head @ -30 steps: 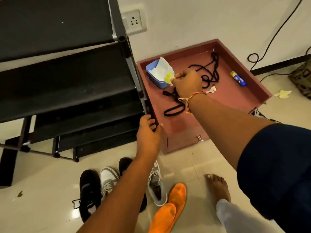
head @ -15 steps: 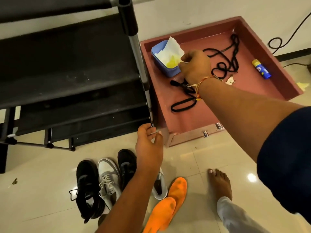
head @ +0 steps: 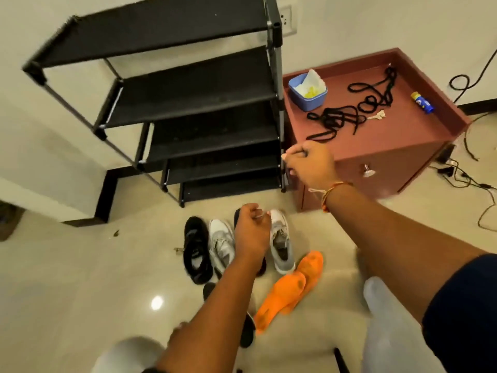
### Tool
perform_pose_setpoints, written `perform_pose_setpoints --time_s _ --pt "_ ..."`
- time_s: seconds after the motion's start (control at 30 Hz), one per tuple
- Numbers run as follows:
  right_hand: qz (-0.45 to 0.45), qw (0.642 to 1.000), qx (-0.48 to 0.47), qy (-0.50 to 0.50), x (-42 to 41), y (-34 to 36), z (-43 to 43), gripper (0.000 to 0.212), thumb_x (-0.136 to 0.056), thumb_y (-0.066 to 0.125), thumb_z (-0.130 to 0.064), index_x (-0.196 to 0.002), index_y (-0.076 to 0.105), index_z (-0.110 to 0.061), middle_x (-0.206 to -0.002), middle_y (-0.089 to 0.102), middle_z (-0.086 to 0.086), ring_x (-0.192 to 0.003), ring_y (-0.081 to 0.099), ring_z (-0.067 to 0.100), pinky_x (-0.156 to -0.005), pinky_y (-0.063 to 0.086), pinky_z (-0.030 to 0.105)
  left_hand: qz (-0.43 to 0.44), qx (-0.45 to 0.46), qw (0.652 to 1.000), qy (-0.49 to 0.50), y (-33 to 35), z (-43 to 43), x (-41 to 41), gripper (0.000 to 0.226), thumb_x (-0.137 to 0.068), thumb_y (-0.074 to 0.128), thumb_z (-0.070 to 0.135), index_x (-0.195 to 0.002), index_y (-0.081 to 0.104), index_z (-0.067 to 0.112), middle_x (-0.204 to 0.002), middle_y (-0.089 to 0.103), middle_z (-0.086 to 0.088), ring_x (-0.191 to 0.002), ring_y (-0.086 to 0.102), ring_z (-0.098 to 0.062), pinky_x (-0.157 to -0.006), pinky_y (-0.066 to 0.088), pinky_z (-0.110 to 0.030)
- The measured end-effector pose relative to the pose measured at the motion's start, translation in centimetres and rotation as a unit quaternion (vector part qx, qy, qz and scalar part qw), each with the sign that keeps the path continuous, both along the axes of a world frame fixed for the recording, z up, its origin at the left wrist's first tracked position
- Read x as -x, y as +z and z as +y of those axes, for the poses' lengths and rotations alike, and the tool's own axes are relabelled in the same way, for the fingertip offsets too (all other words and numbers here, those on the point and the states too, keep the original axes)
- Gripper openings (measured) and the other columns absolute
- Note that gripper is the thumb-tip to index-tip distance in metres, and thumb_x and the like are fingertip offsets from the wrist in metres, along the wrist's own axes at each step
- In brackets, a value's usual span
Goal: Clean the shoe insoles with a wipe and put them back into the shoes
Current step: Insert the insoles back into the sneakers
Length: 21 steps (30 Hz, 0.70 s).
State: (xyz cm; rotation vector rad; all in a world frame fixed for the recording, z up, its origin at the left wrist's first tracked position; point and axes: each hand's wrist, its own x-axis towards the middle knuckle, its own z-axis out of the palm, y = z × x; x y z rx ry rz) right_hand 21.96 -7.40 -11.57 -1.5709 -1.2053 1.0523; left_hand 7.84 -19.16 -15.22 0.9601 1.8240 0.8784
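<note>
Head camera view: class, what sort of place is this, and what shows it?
Probably a home entryway: a black shoe rack against the wall, shoes on the floor, a low cabinet beside it.

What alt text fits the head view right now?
The left hand hangs curled over black and white sneakers on the floor; the right hand is curled beside the maroon wooden cabinet. Two flat orange insoles lie by the shoes; a blue plastic tub holds a white wipe.
</note>
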Motion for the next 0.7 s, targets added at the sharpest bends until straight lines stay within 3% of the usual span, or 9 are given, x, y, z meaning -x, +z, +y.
perform_pose_setpoints --time_s 0.1,0.2,0.3,0.37,0.43,0.57,0.63,0.7 --pt "-0.014 0.995 0.053 0.083 3.0 -1.2 -9.2 0.016 -0.085 0.072 -0.024 -0.073 0.07 -0.013 -0.058 0.064 -0.004 -0.053 0.061 0.014 -0.051 0.053 0.029 0.047 0.049 0.998 0.014 -0.3 -6.4 1.7 0.034 -0.097 0.065 0.025 -0.128 0.055 0.015 -0.115 0.064 0.0 -0.107 0.06 -0.02 -0.098 0.051 -0.037" --pt "-0.049 0.986 0.084 0.132 5.1 -3.6 -17.0 0.025 -0.084 0.069 -0.03 -0.064 0.068 -0.015 -0.066 0.069 0.003 -0.07 0.068 0.026 -0.072 0.059 0.045 0.06 0.082 0.994 0.032 -0.3 -11.3 3.5 0.036 -0.098 0.063 0.022 -0.131 0.053 0.011 -0.1 0.054 0.003 -0.097 0.054 -0.019 -0.088 0.049 -0.033" --pt "-0.086 0.975 0.138 0.154 5.6 -7.0 -22.0 0.031 -0.086 0.069 -0.035 -0.063 0.068 -0.013 -0.073 0.071 0.009 -0.08 0.069 0.033 -0.078 0.058 0.044 0.055 0.112 0.99 0.062 -1.4 -14.3 4.3 0.037 -0.097 0.064 0.021 -0.129 0.054 0.008 -0.112 0.058 -0.007 -0.108 0.057 -0.028 -0.095 0.049 -0.036" --pt "-0.126 0.955 0.192 0.188 5.1 -8.8 -23.8 0.027 -0.085 0.069 -0.038 -0.069 0.067 -0.016 -0.081 0.071 0.012 -0.088 0.069 0.037 -0.078 0.058 0.043 0.038 0.131 0.988 0.074 -2.0 -16.0 4.5 0.024 -0.095 0.066 0.02 -0.114 0.059 0.007 -0.111 0.059 -0.014 -0.107 0.06 -0.034 -0.091 0.052 -0.038" --pt "-0.177 0.935 0.217 0.219 4.3 -9.5 -24.4 0.029 -0.086 0.068 -0.039 -0.079 0.067 -0.011 -0.087 0.069 0.016 -0.092 0.067 0.037 -0.074 0.051 0.034 0.018 0.142 0.986 0.083 -2.7 -17.1 4.7 0.014 -0.094 0.066 0.018 -0.09 0.057 0.009 -0.097 0.057 -0.018 -0.092 0.06 -0.035 -0.081 0.052 -0.038" --pt "-0.198 0.928 0.214 0.233 4.5 -10.1 -23.7 0.039 -0.09 0.065 -0.04 -0.095 0.072 -0.002 -0.094 0.071 0.018 -0.093 0.066 0.037 -0.082 0.054 0.035 0.001 0.161 0.982 0.093 -4.2 -16.7 5.2 0.016 -0.094 0.066 0.021 -0.091 0.057 0.009 -0.091 0.058 -0.013 -0.096 0.061 -0.035 -0.093 0.056 -0.046" --pt "-0.189 0.925 0.228 0.238 5.1 -10.6 -23.4 0.04 -0.09 0.065 -0.041 -0.096 0.072 -0.002 -0.099 0.072 0.019 -0.093 0.067 0.038 -0.085 0.057 0.043 -0.011 0.159 0.983 0.09 -5.1 -15.8 5.1 0.021 -0.094 0.066 0.02 -0.08 0.052 0.013 -0.085 0.055 -0.011 -0.086 0.055 -0.029 -0.085 0.055 -0.043" --pt "-0.179 0.922 0.246 0.238 5.5 -11.6 -23.0 0.039 -0.091 0.064 -0.039 -0.097 0.071 -0.001 -0.101 0.071 0.02 -0.096 0.067 0.038 -0.087 0.056 0.048 -0.013 0.165 0.983 0.076 -6.3 -14.9 5.0 0.018 -0.095 0.067 0.023 -0.087 0.053 0.014 -0.091 0.057 -0.013 -0.082 0.054 -0.025 -0.081 0.054 -0.04"
